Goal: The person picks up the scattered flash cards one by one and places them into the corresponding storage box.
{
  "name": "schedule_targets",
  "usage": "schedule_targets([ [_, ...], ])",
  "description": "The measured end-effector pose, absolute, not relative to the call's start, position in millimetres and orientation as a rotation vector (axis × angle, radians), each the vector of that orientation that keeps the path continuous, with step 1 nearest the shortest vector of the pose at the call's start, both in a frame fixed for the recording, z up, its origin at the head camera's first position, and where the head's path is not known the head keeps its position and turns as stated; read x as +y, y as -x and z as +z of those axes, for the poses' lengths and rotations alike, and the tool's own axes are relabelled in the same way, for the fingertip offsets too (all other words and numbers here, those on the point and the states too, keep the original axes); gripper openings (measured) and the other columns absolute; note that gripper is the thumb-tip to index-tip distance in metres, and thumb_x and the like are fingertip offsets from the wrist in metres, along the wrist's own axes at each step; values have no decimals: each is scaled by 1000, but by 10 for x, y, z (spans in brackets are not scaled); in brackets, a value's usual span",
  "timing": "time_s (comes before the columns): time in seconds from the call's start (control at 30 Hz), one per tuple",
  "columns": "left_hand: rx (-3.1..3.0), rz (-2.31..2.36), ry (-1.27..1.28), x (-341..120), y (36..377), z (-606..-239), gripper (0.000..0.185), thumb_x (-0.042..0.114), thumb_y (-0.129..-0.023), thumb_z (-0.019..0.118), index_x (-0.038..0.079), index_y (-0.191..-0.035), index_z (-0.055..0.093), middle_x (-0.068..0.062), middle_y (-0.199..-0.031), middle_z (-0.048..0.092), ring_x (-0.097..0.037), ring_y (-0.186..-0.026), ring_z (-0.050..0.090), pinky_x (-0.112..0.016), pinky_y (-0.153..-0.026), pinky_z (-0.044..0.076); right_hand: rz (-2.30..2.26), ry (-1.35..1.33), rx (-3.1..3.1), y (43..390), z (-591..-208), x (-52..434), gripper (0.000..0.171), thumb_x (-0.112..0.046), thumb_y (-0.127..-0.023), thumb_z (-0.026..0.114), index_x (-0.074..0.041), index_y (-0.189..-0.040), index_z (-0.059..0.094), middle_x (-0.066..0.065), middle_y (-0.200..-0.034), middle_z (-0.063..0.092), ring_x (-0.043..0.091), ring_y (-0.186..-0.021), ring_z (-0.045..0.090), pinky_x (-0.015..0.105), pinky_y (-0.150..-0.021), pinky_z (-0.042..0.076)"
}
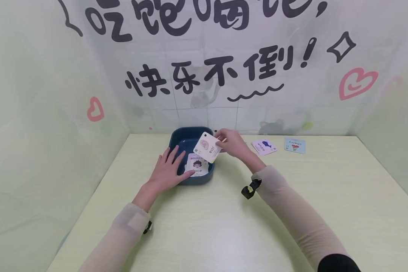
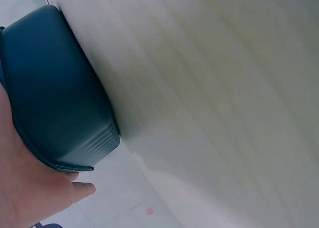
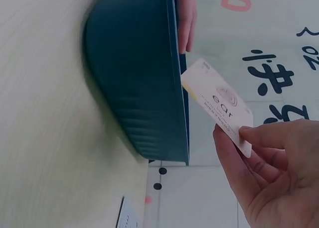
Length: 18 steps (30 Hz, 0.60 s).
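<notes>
Probably the weak point is the pinch: the right grip (image 1: 232, 142) is closed, thumb against fingers, on one end of the "ear" card (image 1: 206, 148) near the middle of the frame, so a slack thumb could drop it outside the bin (image 1: 198, 181). The card hangs tilted over the bin's right rim; whether they touch, I cannot tell, but a lower angle might snag or bend its edge. The left grip (image 1: 166, 170) has its fingers spread apart across the bin's left side, grasping nothing; its thumb overlaps the "face" card (image 1: 198, 164) inside and could block anything laid there, while a hard push could slide the bin on the surface (image 1: 221, 230). Right of centre lie the whale card (image 1: 263, 147) and, further right, the cherry card (image 1: 295, 145); the right forearm, with its black strap (image 1: 251, 189), crosses below them.
</notes>
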<state>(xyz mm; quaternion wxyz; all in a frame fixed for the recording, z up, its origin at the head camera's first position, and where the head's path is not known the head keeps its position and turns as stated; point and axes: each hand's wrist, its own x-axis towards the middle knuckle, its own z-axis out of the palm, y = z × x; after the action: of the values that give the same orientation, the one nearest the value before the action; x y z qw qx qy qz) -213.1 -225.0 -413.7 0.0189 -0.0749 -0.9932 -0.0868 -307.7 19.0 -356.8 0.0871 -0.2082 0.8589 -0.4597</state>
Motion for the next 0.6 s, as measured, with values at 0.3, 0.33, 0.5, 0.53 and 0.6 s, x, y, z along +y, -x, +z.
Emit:
schedule_targets([
  [0.3, -3087, -261, 229, -2241, 2137, -4131, 91, 68, -90, 53, 14, -158, 28, -15, -168, 12, -45, -154, 8, -66, -121, 16, -1279, 603, 2588, 3063, -3647, 35, 22, -3, -98, 59, 2, -119, 63, 20, -108, 66, 27, -92, 71, 32, -76, 63],
  [0.33, -3087, -260, 229, -2241, 2135, -4129, 91, 68, -90, 54, 14, -158, 28, -15, -168, 12, -45, -154, 8, -66, -121, 16, -1263, 608, 2590, 3058, -3654, 26, 23, -3, -98, 60, 2, -119, 63, 19, -109, 66, 27, -93, 70, 33, -77, 63],
  [0.5, -3090, -248, 230, -2240, 2130, -4123, 91, 68, -90, 53, 14, -159, 28, -15, -168, 12, -44, -154, 9, -65, -122, 16, -1226, 658, 2598, 3028, -3663, 15, 24, -1, -96, 60, 5, -120, 64, 20, -110, 64, 28, -93, 70, 33, -76, 63],
  [0.53, -3090, -245, 231, -2240, 2129, -4123, 91, 69, -90, 53, 14, -159, 28, -15, -168, 12, -44, -154, 9, -65, -122, 16, -1225, 669, 2600, 3025, -3666, 18, 24, 0, -96, 59, 5, -119, 64, 20, -109, 63, 28, -92, 70, 32, -76, 63],
  [0.6, -3091, -244, 230, -2242, 2127, -4124, 91, 69, -90, 53, 14, -159, 28, -15, -168, 12, -44, -154, 8, -66, -121, 16, -1220, 689, 2601, 3022, -3672, 26, 25, 2, -95, 58, 6, -119, 64, 20, -107, 64, 28, -91, 71, 29, -73, 63],
])
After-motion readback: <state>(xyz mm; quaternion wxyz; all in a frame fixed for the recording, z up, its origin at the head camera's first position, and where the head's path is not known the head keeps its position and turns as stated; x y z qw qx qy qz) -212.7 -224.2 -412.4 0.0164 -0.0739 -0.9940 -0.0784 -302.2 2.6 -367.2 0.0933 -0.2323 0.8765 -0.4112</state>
